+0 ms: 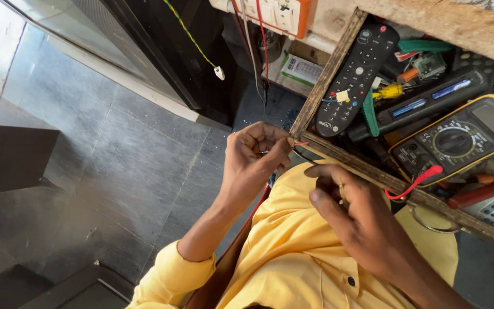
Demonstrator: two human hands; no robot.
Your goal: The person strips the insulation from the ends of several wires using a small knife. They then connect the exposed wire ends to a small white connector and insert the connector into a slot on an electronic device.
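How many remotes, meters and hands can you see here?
Black remote: 1
Yellow meter with a dial: 1
Hands: 2, the left hand pinching a thin red wire and the right hand beside the wooden tray
Total: 4

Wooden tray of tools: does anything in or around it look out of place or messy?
The wooden tray is crammed: a black remote, a yellow multimeter and loose parts lie jumbled together. The multimeter's red lead spills over the rim. Nothing looks broken.

Wooden tray [315, 97] with remote [357, 77], multimeter [458, 140]
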